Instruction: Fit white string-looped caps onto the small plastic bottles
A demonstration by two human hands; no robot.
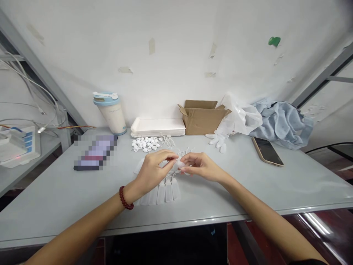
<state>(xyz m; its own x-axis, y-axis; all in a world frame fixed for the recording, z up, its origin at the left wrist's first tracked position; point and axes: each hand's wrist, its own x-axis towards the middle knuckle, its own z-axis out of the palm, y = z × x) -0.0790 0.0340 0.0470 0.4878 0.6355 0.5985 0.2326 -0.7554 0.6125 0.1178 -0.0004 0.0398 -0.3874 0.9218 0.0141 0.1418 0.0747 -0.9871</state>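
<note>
My left hand (154,167), with a dark red bead bracelet (124,198) at its wrist, pinches thumb and finger at the near end of a small translucent white plastic piece (180,164). The fingers of my right hand (203,166) close on the other side of that piece; its exact kind is partly hidden. Just below the hands, several flat translucent pouch-like pieces with white cords (168,191) lie in a row, some covered by my left wrist. Behind the hands are loose white cords (168,141) and a pile of small white caps (145,143).
At the back stand a tumbler (113,116), a stack of white trays (158,127), an open cardboard box (203,121) and a plastic bag (239,116). More translucent pieces (219,140) lie before the bag. Phones (267,151) flank both sides; blue cloth (284,123) is back right.
</note>
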